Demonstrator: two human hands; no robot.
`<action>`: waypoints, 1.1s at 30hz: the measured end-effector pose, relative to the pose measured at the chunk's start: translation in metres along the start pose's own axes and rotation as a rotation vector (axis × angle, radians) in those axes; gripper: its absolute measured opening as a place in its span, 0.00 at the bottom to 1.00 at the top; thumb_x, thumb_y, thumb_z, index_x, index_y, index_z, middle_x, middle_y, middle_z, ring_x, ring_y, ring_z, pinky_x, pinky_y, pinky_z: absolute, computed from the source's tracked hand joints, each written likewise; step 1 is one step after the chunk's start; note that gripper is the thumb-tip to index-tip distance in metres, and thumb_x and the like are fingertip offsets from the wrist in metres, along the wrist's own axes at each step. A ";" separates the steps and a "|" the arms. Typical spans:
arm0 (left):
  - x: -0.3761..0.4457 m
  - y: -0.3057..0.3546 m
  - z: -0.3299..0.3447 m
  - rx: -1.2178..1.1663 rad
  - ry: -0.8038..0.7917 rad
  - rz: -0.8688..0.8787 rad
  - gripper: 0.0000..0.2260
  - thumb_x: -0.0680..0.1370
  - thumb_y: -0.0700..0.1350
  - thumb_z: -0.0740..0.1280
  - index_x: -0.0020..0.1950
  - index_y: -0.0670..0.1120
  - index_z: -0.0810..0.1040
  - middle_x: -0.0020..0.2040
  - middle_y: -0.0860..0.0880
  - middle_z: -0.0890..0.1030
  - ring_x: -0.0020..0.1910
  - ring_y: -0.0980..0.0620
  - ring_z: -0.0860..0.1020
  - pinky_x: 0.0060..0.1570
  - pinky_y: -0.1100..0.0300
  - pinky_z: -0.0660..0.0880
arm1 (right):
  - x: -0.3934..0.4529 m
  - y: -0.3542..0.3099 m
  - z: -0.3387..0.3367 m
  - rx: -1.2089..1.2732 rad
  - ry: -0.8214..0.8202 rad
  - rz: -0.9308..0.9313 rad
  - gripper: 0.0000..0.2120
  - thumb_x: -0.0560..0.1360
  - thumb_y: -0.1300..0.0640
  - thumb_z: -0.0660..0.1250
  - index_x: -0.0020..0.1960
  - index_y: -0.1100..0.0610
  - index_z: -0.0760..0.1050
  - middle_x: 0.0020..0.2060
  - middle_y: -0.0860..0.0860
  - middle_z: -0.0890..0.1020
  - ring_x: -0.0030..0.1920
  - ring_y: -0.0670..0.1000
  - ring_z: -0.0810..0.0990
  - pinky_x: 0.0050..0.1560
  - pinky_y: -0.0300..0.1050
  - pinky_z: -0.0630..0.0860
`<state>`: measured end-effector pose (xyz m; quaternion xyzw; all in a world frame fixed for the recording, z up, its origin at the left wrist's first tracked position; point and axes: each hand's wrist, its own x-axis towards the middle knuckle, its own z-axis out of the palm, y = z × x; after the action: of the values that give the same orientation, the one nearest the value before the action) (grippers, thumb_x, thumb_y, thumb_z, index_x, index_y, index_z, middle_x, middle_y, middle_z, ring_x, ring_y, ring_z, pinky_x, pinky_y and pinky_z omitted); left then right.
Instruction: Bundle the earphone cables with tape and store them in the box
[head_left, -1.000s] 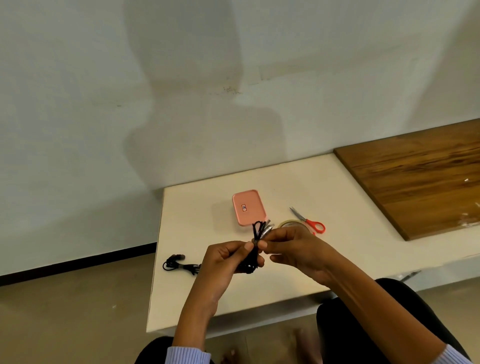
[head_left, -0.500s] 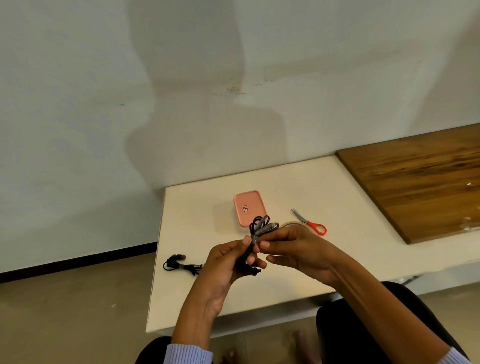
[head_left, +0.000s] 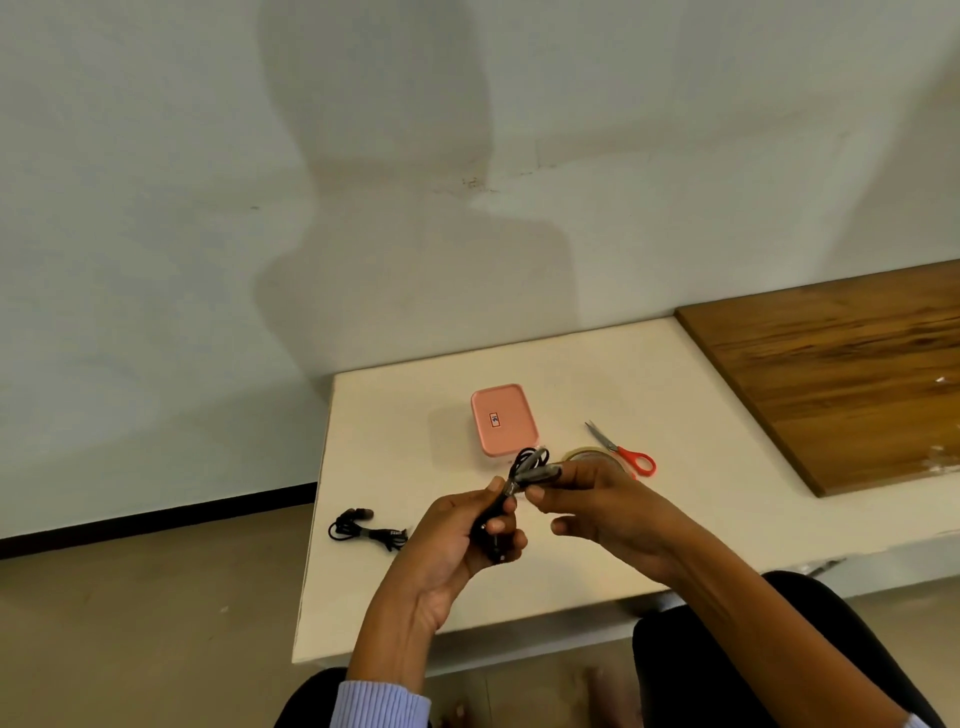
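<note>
My left hand (head_left: 457, 540) grips a folded black earphone cable (head_left: 527, 465) above the white table (head_left: 571, 561). My right hand (head_left: 597, 501) pinches the cable's upper loops next to the left thumb. A second black earphone cable (head_left: 366, 530), wound into a bundle, lies near the table's left edge. The pink box (head_left: 503, 419) sits shut behind my hands. A roll of clear tape (head_left: 584, 455) peeks out behind my right hand, mostly hidden.
Red-handled scissors (head_left: 623, 451) lie right of the box. A brown wooden board (head_left: 841, 374) covers the table's right part. A pale wall rises behind. My knees are under the front edge.
My hands have shifted the cable: its loops have tilted to the right, and my right fingers have slid along them. The other items stay put.
</note>
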<state>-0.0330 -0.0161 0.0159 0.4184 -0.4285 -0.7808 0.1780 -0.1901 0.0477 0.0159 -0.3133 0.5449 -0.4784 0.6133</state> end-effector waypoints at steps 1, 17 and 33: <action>0.000 -0.001 0.001 -0.035 0.016 0.005 0.15 0.80 0.47 0.60 0.36 0.43 0.76 0.25 0.50 0.70 0.29 0.51 0.76 0.35 0.59 0.74 | 0.000 -0.002 0.000 -0.006 -0.017 -0.009 0.06 0.74 0.64 0.67 0.46 0.58 0.83 0.35 0.45 0.82 0.37 0.41 0.77 0.40 0.37 0.74; -0.001 -0.004 0.003 -0.008 0.013 -0.110 0.16 0.81 0.51 0.57 0.37 0.45 0.74 0.24 0.51 0.68 0.29 0.49 0.79 0.34 0.58 0.72 | 0.005 0.015 0.012 -0.082 0.060 -0.051 0.06 0.76 0.58 0.66 0.50 0.57 0.81 0.41 0.48 0.83 0.41 0.42 0.76 0.45 0.41 0.71; 0.002 -0.015 0.011 0.362 0.281 0.267 0.08 0.73 0.47 0.71 0.41 0.42 0.82 0.36 0.46 0.85 0.37 0.51 0.83 0.37 0.64 0.76 | 0.016 0.019 0.014 -0.177 0.296 0.069 0.06 0.76 0.58 0.66 0.49 0.58 0.81 0.45 0.53 0.83 0.47 0.50 0.78 0.41 0.37 0.73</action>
<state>-0.0418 -0.0035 0.0053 0.4873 -0.5836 -0.5955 0.2595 -0.1727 0.0380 -0.0043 -0.2733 0.6794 -0.4482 0.5126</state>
